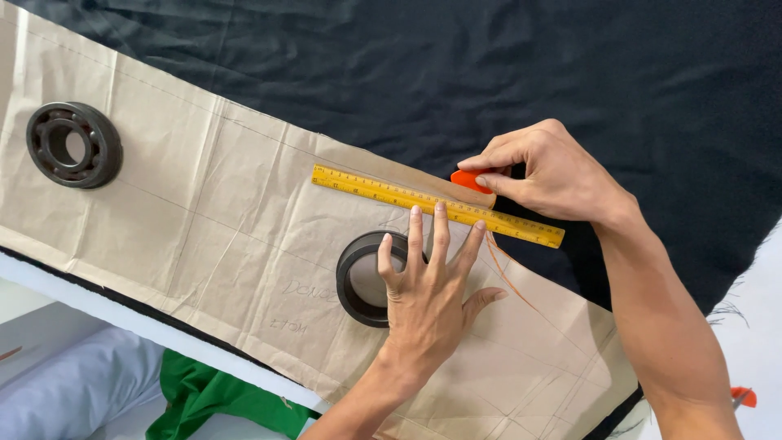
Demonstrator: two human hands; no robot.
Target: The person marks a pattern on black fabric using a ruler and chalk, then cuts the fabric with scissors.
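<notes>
Black cloth (489, 57) is carrying one paper pattern (204, 212), two rings (73, 145) (362, 281); left hand (428, 285), grip released, is flattening one ruler (436, 205); right hand (554, 175) is pinching half-hidden orange chalk (468, 180).

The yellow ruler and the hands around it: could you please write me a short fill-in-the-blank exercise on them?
1. The left hand presses its fingertips on the ___ ruler.
2. The right hand pinches an ___ piece of chalk.
3. The brown paper pattern lies on ___ fabric.
4. A black ring sits beside the ___ hand.

Missing words: yellow; orange; black; left
</notes>
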